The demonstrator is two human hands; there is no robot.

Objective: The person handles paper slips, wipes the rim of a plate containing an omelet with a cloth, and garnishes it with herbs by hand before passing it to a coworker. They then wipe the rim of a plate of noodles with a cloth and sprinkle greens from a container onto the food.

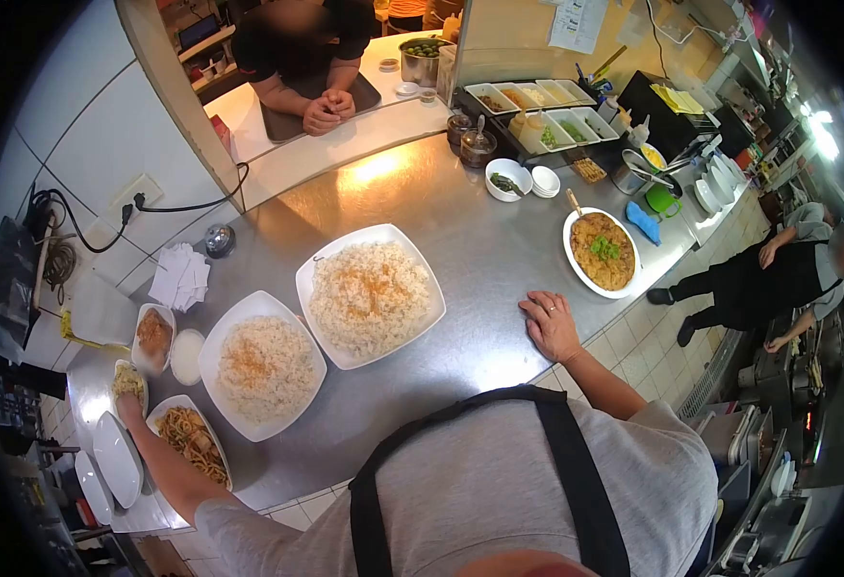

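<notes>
My right hand (pixel 550 325) lies on the steel counter (pixel 422 375) with its fingers spread, holding nothing; a ring shows on one finger. To its right is an oval white dish (pixel 576 271) of brown food topped with green leaves. On the far left my left hand (pixel 131 408) is at the near edge of a small white dish of pale food (pixel 127 381); its fingers are too small and hidden to read. Beside it stands a bowl of noodles (pixel 191 442). Two large white bowls of rice (pixel 266 367) (pixel 372 296) with orange topping sit in the middle.
Empty white plates (pixel 117 460) stand at the left edge. Behind are a service bell (pixel 219 240), paper slips (pixel 179 277) and a fried-food dish (pixel 154 338). Garnish trays (pixel 566 130) line the back. One person leans at the pass (pixel 321 111); another (pixel 778 274) stands at right.
</notes>
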